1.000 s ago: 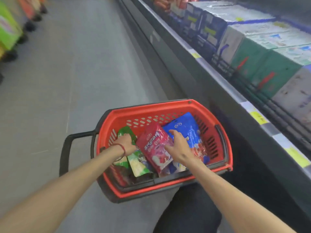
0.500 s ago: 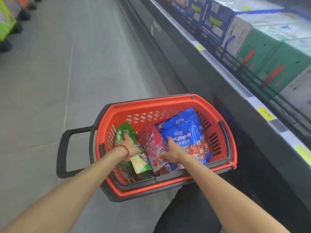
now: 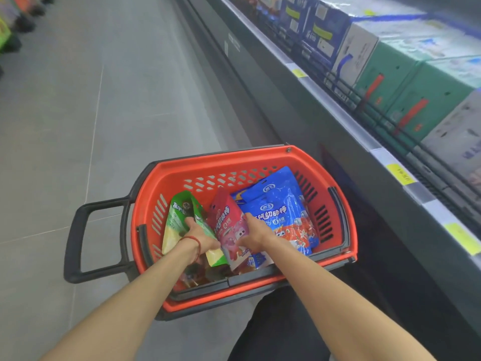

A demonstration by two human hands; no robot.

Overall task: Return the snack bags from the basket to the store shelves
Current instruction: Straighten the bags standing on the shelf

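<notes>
Three light, limp, slippery bags lie in the basket (image 3: 229,162): green bag (image 3: 178,217) left, red bag (image 3: 225,220) middle, blue bag (image 3: 282,204) right. Left hand (image 3: 199,231) clasps the green bag; right hand (image 3: 257,234) apparently pinches the red bag. Take sealed edges.

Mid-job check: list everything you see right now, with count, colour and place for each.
basket: one, red with black handles, on the grey floor beside the shelf.
green snack bags: two, green, left part of the basket.
red snack bag: one, red-pink, middle of the basket.
blue snack bags: at least two, blue, overlapping in the right part of the basket.
shelf: one, dark grey, along the right, with yellow price tags on its edge.
boxes: several, green, blue and white, on the shelf.
left hand: grips a green bag; red string on the wrist.
right hand: holds the red bag's edge.
</notes>
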